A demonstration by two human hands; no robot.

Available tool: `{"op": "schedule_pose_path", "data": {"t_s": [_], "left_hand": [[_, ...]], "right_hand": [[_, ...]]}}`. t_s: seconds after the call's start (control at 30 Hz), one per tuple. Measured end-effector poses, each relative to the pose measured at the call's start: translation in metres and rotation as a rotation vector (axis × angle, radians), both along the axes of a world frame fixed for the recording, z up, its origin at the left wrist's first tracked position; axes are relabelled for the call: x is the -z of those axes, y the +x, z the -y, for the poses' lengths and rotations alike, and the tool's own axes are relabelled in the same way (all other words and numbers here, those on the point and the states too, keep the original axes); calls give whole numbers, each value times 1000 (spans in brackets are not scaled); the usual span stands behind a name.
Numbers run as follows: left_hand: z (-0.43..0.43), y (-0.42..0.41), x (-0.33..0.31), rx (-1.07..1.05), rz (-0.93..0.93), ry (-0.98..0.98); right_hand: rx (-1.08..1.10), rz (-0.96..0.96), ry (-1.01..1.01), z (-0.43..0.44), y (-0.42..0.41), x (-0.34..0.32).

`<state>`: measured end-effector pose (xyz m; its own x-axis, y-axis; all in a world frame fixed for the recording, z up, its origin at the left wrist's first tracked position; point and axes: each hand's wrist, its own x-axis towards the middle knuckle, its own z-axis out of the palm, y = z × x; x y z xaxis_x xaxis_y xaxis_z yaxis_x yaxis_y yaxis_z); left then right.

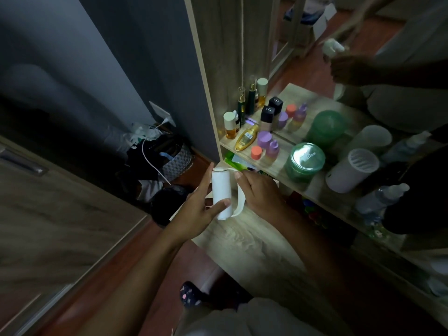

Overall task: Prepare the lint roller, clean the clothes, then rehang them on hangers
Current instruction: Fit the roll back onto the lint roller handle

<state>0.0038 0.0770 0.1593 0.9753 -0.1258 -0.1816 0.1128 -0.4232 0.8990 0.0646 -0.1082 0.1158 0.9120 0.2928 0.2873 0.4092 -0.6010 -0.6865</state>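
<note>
White roll: lint roller (pixel 221 195), clasped by left hand (pixel 197 210).
Sheet (pixel 240 202): pinched at 3 o'clock in right hand (pixel 260 192) fingers.
Advice: roll to be steadied, sheet peeled evenly.

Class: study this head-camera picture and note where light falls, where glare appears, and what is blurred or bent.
Head view: light pools on the lint roller and both hands, left hand and right hand; glare whitens the green jar lid; the corners fall dark; the mirror reflection is smeared; the cabinet edge leans from wide-angle distortion.
</note>
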Motion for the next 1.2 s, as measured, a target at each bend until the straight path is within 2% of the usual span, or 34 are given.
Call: {"op": "schedule_pose_path", "data": {"t_s": [0.1,0.23,0.33,0.4,0.67,0.97,1.2], "left_hand": [[-2,-1,-1,-2,-6,-26],[-9,-1,-2,-9,1,-45],[-15,0,-10,-28,24,-36],[-22,-1,-17,-58,44,-22],[-75,-16,-50,-215,147,10],[-209,-39,-77,-462,250,67],[-324,-56,-88,-646,346,70]], "right_hand": [[-22,-17,25,0,-1,-5],[-105,-174,-6,-1,-1,-19],[-124,-67,83,-6,-3,-25],[-160,-112,109,-13,-2,-29],[-301,-202,0,-70,5,-73],[-520,-137,-68,-187,1,-115],[-468,-155,-117,-325,-8,-112]]}}
